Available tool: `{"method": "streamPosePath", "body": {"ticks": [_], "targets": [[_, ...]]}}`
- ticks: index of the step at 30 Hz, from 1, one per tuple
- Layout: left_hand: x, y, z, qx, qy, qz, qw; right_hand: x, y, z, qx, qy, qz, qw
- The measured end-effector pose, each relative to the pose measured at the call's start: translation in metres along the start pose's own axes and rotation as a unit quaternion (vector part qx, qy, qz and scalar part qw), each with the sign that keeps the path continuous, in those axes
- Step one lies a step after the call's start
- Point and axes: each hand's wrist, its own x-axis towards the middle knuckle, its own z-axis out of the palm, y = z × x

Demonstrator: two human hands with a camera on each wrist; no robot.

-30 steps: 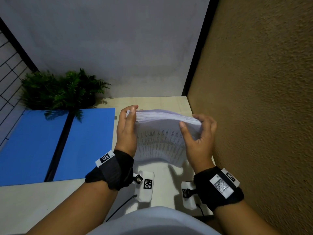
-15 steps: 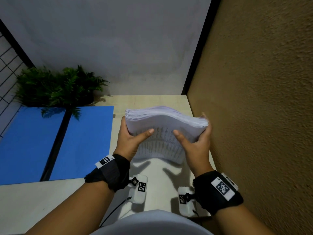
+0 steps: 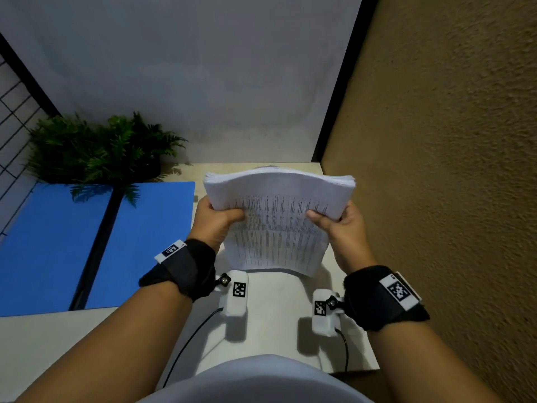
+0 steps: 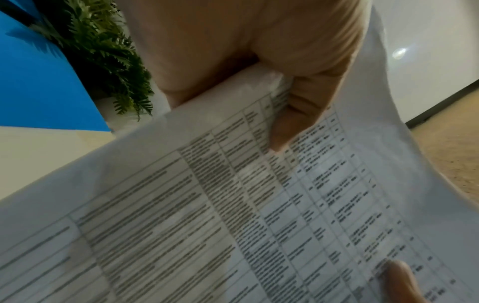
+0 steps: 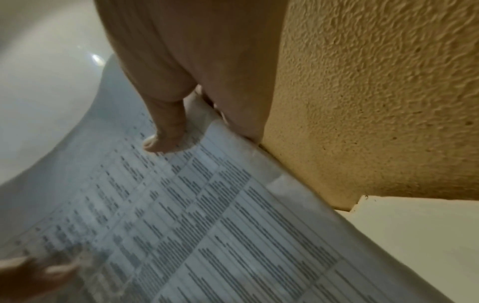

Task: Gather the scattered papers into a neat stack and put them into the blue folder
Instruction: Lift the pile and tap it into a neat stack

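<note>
A thick stack of white papers (image 3: 279, 216) printed with tables stands nearly on edge above the pale table, its top edge bowed. My left hand (image 3: 216, 218) grips the stack's left side, thumb on the printed face. My right hand (image 3: 338, 221) grips its right side the same way. In the left wrist view the printed sheet (image 4: 233, 205) fills the frame with the left thumb (image 4: 298, 114) pressed on it. The right wrist view shows the sheet (image 5: 207, 215) and the right thumb (image 5: 168, 131). The open blue folder (image 3: 58, 242) lies flat at the left.
A green fern plant (image 3: 98, 149) stands behind the folder at the back left. A rough tan wall (image 3: 436, 170) runs close along the right of the table (image 3: 276, 309). A grey wall closes the back. A wire grid panel (image 3: 11, 112) is at the far left.
The stack has been tipped up from lying over the table to standing on edge, and both hands shifted to grip its sides with thumbs on the printed face.
</note>
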Motion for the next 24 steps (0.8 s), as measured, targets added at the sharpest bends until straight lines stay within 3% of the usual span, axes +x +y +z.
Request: {"method": "streamPosePath", "body": {"ticks": [6, 10, 12, 16, 19, 21, 24], "targets": [[-0.011, 0.012, -0.003, 0.016, -0.045, 0.071, 0.996, -0.014, -0.010, 0.004, -0.061, 0.083, -0.108, 0.989], [-0.016, 0.017, 0.006, 0.047, -0.008, 0.130, 0.990, -0.032, -0.005, 0.014, -0.185, 0.125, -0.243, 0.944], [-0.018, 0.013, 0.009, 0.060, 0.004, 0.141, 0.988, -0.036, 0.004, 0.015, -0.218, 0.144, -0.254, 0.931], [-0.019, 0.000, 0.005, 0.034, -0.005, 0.082, 0.996, -0.035, 0.006, 0.010, -0.148, 0.146, -0.210, 0.955], [-0.018, -0.011, 0.004, 0.019, -0.035, -0.003, 0.999, -0.024, 0.017, 0.000, -0.026, 0.087, -0.049, 0.995], [-0.015, -0.015, 0.007, 0.024, -0.038, -0.038, 0.998, -0.015, 0.028, -0.002, 0.000, 0.049, 0.041, 0.998], [-0.011, -0.010, 0.007, 0.025, -0.032, -0.040, 0.998, -0.009, 0.027, -0.001, -0.001, 0.052, 0.054, 0.997]]}}
